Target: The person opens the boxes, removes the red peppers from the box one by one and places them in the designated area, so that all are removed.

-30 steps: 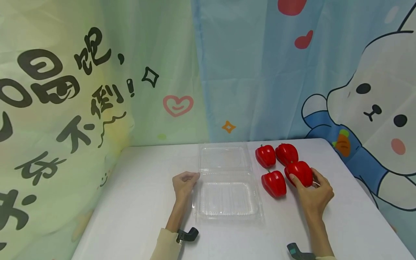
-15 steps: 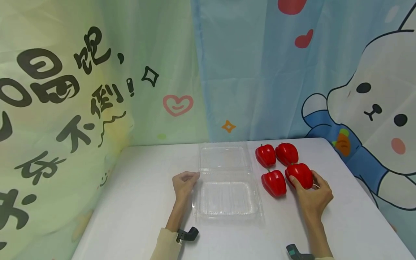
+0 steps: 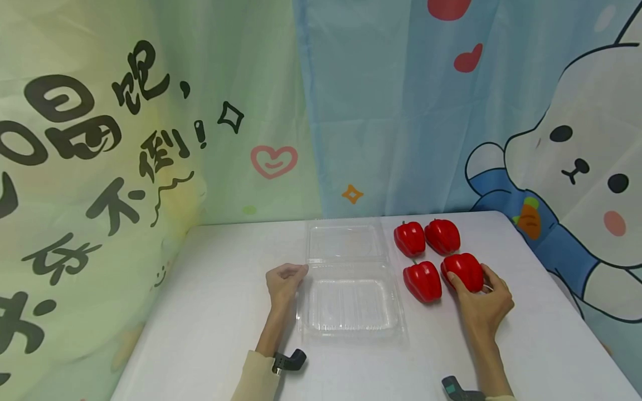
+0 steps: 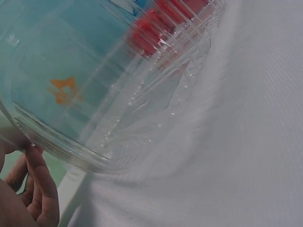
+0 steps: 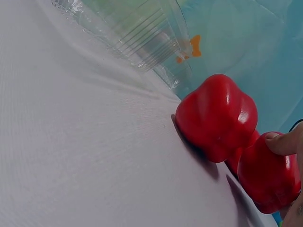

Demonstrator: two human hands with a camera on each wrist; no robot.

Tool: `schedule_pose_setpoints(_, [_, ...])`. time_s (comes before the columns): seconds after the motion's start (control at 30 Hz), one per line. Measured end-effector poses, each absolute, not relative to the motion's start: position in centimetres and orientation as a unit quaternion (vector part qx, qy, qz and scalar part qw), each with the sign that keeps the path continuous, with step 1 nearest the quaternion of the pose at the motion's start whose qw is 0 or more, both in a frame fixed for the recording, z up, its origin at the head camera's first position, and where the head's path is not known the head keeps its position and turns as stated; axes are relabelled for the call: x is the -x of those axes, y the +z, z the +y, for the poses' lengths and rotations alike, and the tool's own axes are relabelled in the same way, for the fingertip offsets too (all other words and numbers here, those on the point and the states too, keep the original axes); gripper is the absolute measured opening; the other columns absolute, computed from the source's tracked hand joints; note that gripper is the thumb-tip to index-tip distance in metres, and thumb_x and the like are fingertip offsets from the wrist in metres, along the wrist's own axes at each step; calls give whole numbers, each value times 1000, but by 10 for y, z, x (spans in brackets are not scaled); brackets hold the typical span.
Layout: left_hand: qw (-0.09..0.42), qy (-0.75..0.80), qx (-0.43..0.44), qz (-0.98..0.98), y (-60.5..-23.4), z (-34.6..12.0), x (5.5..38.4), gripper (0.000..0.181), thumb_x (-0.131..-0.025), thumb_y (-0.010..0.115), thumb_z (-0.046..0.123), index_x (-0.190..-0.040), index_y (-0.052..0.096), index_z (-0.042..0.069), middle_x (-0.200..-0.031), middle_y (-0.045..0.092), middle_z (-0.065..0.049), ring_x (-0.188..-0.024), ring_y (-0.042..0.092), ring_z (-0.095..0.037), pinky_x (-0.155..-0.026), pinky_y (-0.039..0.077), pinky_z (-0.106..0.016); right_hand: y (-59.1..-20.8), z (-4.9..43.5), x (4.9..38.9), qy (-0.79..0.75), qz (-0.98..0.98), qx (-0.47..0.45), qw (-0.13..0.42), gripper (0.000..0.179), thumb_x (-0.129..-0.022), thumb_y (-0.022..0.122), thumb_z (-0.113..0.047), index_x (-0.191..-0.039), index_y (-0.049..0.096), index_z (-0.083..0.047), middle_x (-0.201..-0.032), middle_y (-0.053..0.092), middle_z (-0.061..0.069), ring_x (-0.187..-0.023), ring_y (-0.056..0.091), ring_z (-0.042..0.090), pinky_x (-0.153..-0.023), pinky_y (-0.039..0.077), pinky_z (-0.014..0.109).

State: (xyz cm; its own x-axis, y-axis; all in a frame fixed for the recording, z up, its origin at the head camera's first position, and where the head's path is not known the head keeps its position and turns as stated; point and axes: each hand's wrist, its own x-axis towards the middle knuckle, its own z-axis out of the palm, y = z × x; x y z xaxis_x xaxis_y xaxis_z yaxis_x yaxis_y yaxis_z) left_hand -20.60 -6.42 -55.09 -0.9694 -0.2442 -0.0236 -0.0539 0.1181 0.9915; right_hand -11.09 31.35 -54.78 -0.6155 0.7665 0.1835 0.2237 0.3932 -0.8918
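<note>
A clear plastic clamshell box (image 3: pixel 353 306) lies opened flat on the white table, its lid (image 3: pixel 346 243) folded toward the back. At its left edge, near the hinge, my left hand (image 3: pixel 285 284) pinches the rim between thumb and fingers; the left wrist view shows the fingertips (image 4: pixel 33 153) on the plastic. To the right of the box, my right hand (image 3: pixel 484 303) grips a red bell pepper (image 3: pixel 463 272), thumb on the near side and fingers round the far right. Beside it another red bell pepper (image 3: pixel 423 282) rests on the table; in the right wrist view this pepper (image 5: pixel 217 118) stands in front.
Two more red bell peppers, one at the back left (image 3: pixel 409 239) and one at the back right (image 3: pixel 443 236), lie behind the front pair. A printed cloth (image 3: pixel 361 111) hangs along the table's far edge. Each wrist wears a dark camera mount (image 3: pixel 291 360).
My right hand has brought its bell pepper slightly down and toward me, opening a small gap from the pepper behind it. The left hand and the box stay where they were.
</note>
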Motion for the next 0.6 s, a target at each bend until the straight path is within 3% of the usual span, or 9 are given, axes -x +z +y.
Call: schedule_pose_setpoints(0.6, [71, -659, -102, -742, -551, -65, 206, 17, -89, 86, 11, -93, 81, -5, -84, 81, -21, -69, 71, -20, -68, 55, -24, -561, 312, 108, 446, -774, 327, 308, 77, -95, 85, -38, -162, 54, -15, -161, 59, 14, -143, 56, 36, -119, 50, 59])
